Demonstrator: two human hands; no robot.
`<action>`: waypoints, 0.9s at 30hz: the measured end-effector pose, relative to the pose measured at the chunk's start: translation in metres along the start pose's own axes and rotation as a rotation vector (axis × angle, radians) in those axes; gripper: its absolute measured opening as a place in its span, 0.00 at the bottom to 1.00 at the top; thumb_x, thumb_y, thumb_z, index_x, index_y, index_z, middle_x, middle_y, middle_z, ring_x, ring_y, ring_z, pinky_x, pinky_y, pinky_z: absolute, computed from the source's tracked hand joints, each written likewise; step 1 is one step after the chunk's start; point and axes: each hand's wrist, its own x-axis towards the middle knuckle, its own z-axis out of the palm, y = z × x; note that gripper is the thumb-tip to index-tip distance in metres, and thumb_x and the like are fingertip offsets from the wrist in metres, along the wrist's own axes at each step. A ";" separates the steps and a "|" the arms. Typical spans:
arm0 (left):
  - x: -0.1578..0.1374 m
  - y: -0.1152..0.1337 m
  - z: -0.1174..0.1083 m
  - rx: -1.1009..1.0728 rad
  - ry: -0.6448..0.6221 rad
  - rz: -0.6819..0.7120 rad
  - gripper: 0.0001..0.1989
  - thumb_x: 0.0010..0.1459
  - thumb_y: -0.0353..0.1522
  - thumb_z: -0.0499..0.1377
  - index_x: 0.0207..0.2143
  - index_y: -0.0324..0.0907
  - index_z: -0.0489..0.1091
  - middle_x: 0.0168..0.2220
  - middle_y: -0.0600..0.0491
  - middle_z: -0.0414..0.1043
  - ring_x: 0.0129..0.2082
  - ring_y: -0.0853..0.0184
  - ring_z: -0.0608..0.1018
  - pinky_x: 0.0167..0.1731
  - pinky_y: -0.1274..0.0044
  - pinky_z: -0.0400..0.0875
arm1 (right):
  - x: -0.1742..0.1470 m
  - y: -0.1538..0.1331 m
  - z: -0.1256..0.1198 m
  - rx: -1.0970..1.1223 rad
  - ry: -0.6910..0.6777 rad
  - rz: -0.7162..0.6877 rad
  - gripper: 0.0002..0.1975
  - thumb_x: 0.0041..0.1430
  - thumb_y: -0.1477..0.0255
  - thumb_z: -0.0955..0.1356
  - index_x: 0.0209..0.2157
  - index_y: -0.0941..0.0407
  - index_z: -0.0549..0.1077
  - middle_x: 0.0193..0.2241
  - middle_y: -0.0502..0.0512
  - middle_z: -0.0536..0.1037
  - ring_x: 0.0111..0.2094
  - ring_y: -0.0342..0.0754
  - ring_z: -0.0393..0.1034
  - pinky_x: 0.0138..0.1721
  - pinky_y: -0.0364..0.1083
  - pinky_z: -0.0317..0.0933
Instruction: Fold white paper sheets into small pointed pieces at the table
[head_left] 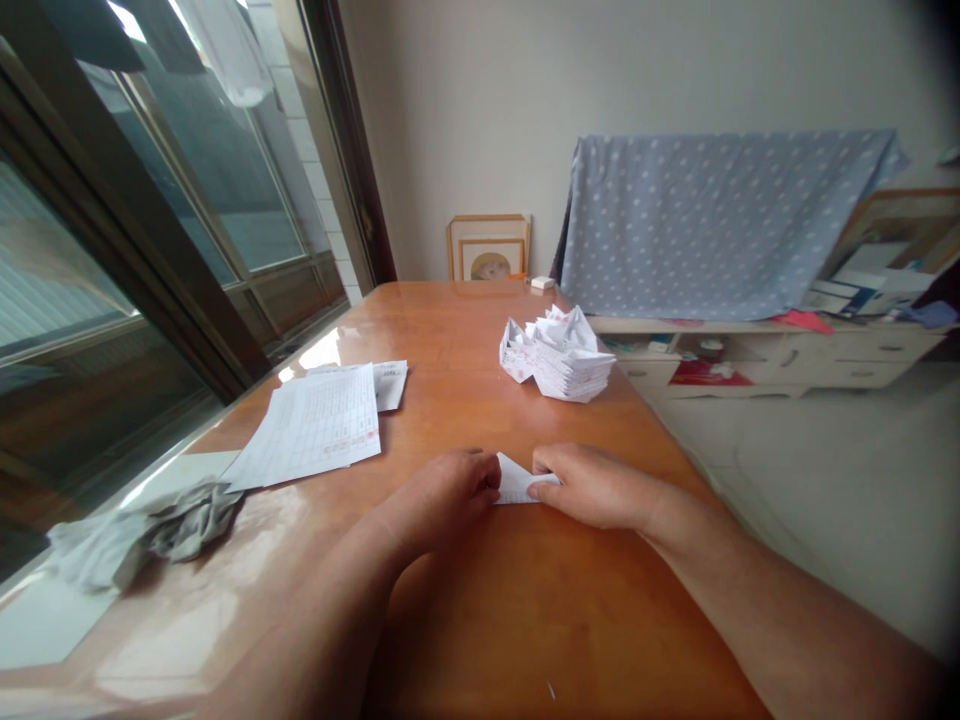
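A small folded piece of white paper (514, 481) lies on the wooden table between my two hands, its upper edge slanting to a point. My left hand (463, 487) has its fingers curled against the paper's left side. On the right side, my right hand (585, 484) pinches the paper between thumb and bent fingers. Beyond them stands a cluster of stacked folded white papers (559, 355). Printed sheets (315, 425) with red marks lie flat to the left of my hands.
The glossy wooden table (450, 330) stretches away from me. Crumpled grey cloth (191, 520) lies at its left edge, and a small white box (541, 284) sits at the far end. Behind are a low cabinet (795, 362) and a dotted blue cloth (720, 225).
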 end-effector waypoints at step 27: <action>0.008 -0.003 0.013 0.024 0.038 -0.086 0.08 0.58 0.37 0.58 0.30 0.43 0.66 0.31 0.54 0.70 0.28 0.67 0.69 0.27 0.76 0.58 | -0.003 0.010 -0.015 -0.082 0.103 0.092 0.10 0.63 0.62 0.67 0.31 0.54 0.70 0.29 0.50 0.76 0.28 0.45 0.66 0.27 0.45 0.49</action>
